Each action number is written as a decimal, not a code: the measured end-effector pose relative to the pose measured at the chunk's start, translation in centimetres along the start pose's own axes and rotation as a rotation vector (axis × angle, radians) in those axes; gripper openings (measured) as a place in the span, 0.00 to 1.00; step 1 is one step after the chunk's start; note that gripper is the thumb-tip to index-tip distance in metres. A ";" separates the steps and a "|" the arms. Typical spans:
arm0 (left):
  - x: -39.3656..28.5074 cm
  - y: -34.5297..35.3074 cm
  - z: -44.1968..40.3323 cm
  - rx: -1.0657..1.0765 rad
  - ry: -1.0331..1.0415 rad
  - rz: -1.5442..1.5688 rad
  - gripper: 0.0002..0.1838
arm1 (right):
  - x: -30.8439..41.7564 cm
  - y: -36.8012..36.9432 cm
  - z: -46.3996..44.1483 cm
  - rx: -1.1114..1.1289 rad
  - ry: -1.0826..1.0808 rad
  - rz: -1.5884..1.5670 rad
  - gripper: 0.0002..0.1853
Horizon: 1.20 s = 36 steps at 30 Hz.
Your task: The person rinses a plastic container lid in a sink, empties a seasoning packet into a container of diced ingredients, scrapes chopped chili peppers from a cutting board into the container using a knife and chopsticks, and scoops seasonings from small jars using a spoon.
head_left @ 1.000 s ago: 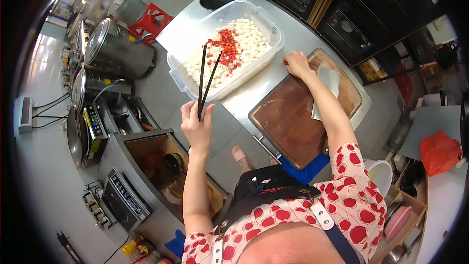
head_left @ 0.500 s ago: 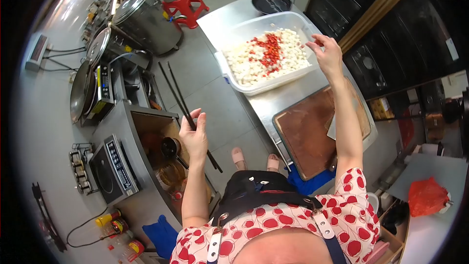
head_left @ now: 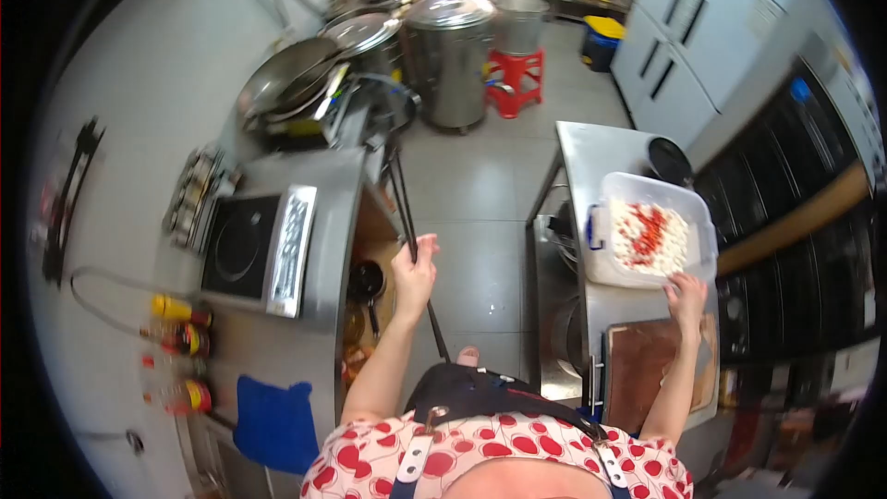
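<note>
My left hand (head_left: 414, 275) is closed around a pair of long black chopsticks (head_left: 404, 199), held over the aisle with their tips pointing away from me. On the steel table at the right stands a clear plastic tub (head_left: 651, 187) of white diced pieces (head_left: 674, 244). Chopped red pieces (head_left: 650, 238), perhaps chili, lie in a heap across their middle. My right hand (head_left: 686, 298) is at the tub's near right edge, its fingers loosely bent and apart. Whether the fingertips touch the rim I cannot tell.
A brown cutting board (head_left: 637, 370) lies nearer on the steel table (head_left: 591, 143), and a black pan (head_left: 667, 161) behind the tub. At left are an induction cooker (head_left: 245, 245), bottles (head_left: 176, 340) and a blue cloth (head_left: 273, 420). Tall steel pots (head_left: 451, 65) and a red stool (head_left: 517, 83) stand ahead.
My view has swung left and up toward the aisle, so the tub appears farther right and lower. My right hand has shifted to the tub's near edge; the chopsticks stay in my left.
</note>
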State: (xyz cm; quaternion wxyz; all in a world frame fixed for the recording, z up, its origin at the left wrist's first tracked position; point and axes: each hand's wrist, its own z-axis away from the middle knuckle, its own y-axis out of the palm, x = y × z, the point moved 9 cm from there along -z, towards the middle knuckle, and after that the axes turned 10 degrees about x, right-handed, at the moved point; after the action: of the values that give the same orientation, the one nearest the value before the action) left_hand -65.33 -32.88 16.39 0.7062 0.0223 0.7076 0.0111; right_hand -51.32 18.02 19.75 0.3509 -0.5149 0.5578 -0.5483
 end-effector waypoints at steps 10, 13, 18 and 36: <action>0.9 -18.6 3.2 -0.446 0.050 0.213 0.21 | 28.9 17.4 13.8 1.043 -0.060 -0.769 0.13; 2.2 -23.5 4.7 -0.584 0.036 0.223 0.22 | 27.3 23.1 14.0 1.585 -0.068 -0.914 0.15; -1.5 -33.3 4.5 -0.828 -0.058 -0.692 0.26 | 27.8 24.3 0.7 1.220 -0.122 -0.856 0.13; 5.6 -47.6 -12.2 -0.711 -0.387 -1.578 0.18 | 43.2 29.7 -10.7 1.258 -0.855 -0.064 0.15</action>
State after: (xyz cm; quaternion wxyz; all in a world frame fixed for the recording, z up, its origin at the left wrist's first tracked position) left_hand -78.33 -80.00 8.62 0.5804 -0.6916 0.3395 -0.2639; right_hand -76.81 -24.67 -0.07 0.7478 -0.4013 -0.0594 -0.5255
